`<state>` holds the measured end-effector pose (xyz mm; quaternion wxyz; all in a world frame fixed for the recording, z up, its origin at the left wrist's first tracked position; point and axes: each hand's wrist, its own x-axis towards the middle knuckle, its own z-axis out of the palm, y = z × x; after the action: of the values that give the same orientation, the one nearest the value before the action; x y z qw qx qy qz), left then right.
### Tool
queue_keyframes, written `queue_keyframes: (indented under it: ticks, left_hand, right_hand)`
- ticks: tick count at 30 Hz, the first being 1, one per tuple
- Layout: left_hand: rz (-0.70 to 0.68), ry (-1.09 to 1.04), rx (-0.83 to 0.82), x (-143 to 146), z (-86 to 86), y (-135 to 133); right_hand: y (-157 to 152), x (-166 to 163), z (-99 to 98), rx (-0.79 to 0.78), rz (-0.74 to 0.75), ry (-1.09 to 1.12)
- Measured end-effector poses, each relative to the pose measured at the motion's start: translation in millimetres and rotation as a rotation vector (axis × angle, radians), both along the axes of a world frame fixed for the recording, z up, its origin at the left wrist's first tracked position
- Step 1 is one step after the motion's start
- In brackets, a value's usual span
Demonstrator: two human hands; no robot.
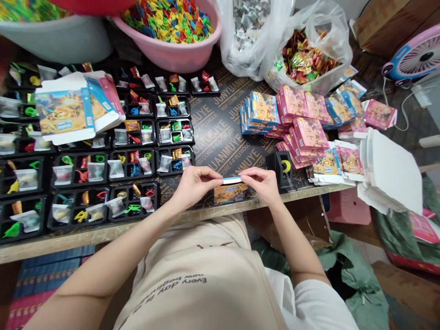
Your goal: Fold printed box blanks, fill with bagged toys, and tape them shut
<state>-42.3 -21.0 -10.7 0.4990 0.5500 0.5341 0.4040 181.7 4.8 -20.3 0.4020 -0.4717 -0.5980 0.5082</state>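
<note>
A small printed cardboard box (229,195) stands upright at the table's front edge, its narrow top side with a white and blue flap facing me. My left hand (195,185) pinches the flap's left end between thumb and fingers. At the right end, my right hand (261,183) grips the same box in a like pinch. What is inside the box is hidden. Just right of my right hand sits a black tray (277,169) with a yellow crescent-shaped piece. Left of my left hand lies a filled black compartment tray (175,160).
Rows of filled trays (132,199) cover the left side, with flat printed cartons (65,112) on top. Finished-looking boxes (263,107) are stacked at right. A pink tub (168,52), plastic bags (240,55) and a fan (421,57) stand farther back.
</note>
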Motion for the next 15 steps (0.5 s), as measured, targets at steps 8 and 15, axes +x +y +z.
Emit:
queue_keyframes:
  ticks: [8, 15]
  left_hand:
    - [-0.077, 0.252, 0.482, -3, -1.0, -17]
    - [-0.192, 0.511, 0.651, 18, -0.2, -19]
  right_hand:
    - [-1, 7, -2.2, 0.096, 0.054, 0.011]
    - [-25, 10, -5.7, 0.365, 0.027, -0.109]
